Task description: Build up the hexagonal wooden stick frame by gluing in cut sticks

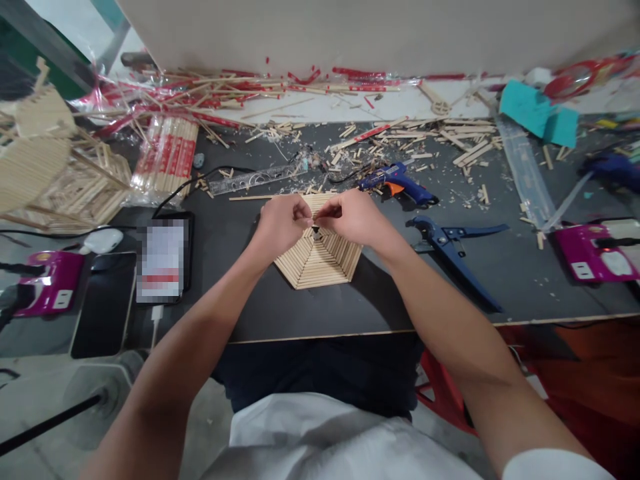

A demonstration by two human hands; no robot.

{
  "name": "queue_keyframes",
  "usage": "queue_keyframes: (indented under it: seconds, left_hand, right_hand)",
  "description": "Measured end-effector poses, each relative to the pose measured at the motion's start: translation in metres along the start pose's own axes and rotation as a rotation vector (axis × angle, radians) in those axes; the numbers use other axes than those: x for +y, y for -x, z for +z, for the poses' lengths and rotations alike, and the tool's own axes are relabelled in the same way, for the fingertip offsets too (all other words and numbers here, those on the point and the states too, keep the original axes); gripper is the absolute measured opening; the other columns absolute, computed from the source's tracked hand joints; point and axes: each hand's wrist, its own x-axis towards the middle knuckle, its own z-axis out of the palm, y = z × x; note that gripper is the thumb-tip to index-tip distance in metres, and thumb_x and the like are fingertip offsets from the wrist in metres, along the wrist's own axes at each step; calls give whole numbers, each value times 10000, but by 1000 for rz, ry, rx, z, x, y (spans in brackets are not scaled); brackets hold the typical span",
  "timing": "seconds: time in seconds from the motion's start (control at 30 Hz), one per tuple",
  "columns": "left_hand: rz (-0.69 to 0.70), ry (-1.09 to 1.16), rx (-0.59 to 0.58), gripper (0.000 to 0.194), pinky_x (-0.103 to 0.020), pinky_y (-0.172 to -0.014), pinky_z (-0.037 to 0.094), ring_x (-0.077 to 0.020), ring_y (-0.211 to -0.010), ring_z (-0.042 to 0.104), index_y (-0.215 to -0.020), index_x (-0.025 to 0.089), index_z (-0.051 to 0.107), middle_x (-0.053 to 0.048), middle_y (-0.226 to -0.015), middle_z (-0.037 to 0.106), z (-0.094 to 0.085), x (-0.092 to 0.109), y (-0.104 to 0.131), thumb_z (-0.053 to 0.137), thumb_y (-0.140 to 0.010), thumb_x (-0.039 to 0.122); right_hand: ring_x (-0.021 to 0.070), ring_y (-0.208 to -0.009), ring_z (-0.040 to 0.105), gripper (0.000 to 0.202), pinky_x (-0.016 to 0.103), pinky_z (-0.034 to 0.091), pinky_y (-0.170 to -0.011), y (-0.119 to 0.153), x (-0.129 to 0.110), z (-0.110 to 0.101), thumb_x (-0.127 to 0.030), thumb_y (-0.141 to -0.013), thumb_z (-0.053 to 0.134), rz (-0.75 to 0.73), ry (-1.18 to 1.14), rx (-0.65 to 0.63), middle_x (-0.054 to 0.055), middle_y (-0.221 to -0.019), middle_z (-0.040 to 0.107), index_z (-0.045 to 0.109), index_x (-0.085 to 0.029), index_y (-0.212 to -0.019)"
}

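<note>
"How do the hands stand?"

"Left hand (283,224): fingers curled toward a pinch; cannot tell whether anything is held. Stick panel (318,264): flat, set back from the middle of the table's (305,315) front edge. Right hand (357,216): likewise nearly pinched, contents hidden."

"Best practice?"

"Steady wrists, light fingertip pressure at the panel's centre."

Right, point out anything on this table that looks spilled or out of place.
Loose stick offcuts litter the far side of the table, scattered at all angles beyond and beside the glue gun. They look untidy against the neatly aligned strips of the polygonal wooden piece.
</note>
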Motion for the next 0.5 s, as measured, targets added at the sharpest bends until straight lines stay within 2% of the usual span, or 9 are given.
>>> queue_keyframes:
  seconds: [0.23, 0.37, 0.5]
  left_hand:
    - [-35, -144, -7, 148, -379, -748, 462, -192, -670, 594, -678, 207, 634, -12, -669, 669, 2, 9, -2, 678, -730, 75]
    - [-43, -280, -129, 137, -394, -772, 479, -222, -689, 640, -687, 206, 663, -22, -674, 684, -4, 17, -12, 664, -718, 72]
    - [-21, -421, -266, 113, -379, -791, 493, -281, -826, 702, -718, 198, 717, -67, -757, 734, -9, 23, -22, 661, -738, 102]
  right_hand:
    - [234, -819, 742, 65, 329, 519, -746, -1, 0, 0, -183, -819, 748, -33, 19, 2, 89, -830, 797, 808, -161, -826]
    - [246, -831, 750, 84, 323, 510, -757, -3, -1, -2, -154, -810, 733, -39, 78, -19, 100, -835, 802, 816, -154, -819]
    - [235, -823, 752, 108, 304, 507, -766, -6, -1, -3, -151, -807, 730, -52, 115, -21, 105, -853, 807, 825, -146, -858]
